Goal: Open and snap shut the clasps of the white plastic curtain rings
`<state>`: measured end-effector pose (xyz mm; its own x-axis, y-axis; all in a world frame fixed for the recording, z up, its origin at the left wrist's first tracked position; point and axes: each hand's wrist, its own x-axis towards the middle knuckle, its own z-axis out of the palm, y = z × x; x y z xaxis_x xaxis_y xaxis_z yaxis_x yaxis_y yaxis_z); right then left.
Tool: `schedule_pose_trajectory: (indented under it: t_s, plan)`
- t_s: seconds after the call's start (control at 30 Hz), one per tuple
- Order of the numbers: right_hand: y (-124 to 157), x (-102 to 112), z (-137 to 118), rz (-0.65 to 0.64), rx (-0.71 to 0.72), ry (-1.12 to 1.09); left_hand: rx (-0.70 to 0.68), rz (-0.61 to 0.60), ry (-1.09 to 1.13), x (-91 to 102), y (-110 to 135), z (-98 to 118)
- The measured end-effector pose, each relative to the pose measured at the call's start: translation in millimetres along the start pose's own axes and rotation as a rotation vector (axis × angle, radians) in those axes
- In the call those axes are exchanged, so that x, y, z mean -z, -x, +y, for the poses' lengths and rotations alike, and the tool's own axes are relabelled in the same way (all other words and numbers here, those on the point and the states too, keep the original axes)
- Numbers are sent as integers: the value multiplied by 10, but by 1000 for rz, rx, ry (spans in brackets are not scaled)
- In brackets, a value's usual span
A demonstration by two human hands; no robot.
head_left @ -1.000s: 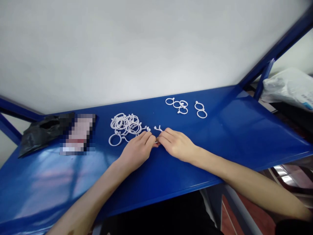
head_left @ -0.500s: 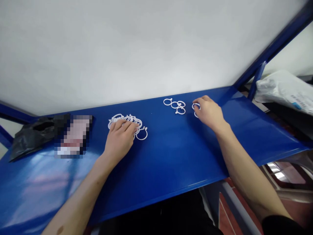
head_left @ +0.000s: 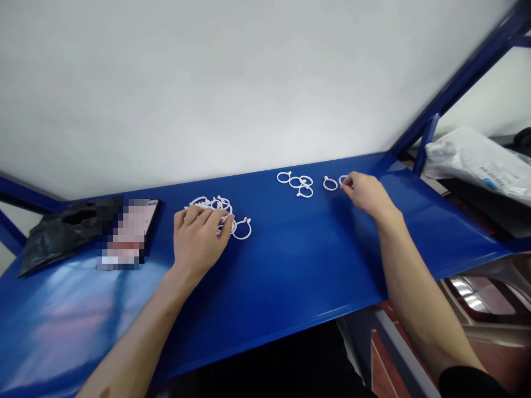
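A pile of white plastic rings lies on the blue shelf left of centre. My left hand rests on this pile with its fingers stretched over the rings. One ring lies just right of the fingertips. Farther right, a small cluster of rings and a lone ring lie near the back wall. My right hand is beside them, its fingertips pinched on another white ring that touches the shelf.
A phone with a blurred screen and a black plastic bag lie at the shelf's left end. A white plastic bag sits beyond the blue upright post at right. A white wall runs behind the shelf.
My hands, together at the centre a second ago, have parted. The left went to the ring pile; the right carried a ring to the group at right and shifted slightly right.
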<state>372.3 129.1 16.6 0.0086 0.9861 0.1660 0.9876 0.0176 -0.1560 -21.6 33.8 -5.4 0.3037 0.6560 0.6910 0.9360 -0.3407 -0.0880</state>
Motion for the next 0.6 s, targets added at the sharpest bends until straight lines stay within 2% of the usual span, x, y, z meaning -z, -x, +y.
schedule_pose_trajectory:
  t_s: [0.07,0.13,0.2,0.33,0.47,0.6]
  plan:
    - [-44,-63,19,150,96,-102,-11,15,11,12,-10,13]
    - [-96,-145,32,203,226,-192,-24,21,29,16,-16,25]
    - [-143,-233,48,159,313,-204,-36,17,48,16,-19,35]
    - [-185,-357,86,49,319,-63,-57,9,64,9,-19,46]
    - [-142,-361,26,55,292,15,-80,16,76,-11,-14,54]
    - [-57,-305,-200,109,375,-105,-92,16,110,-22,-9,73]
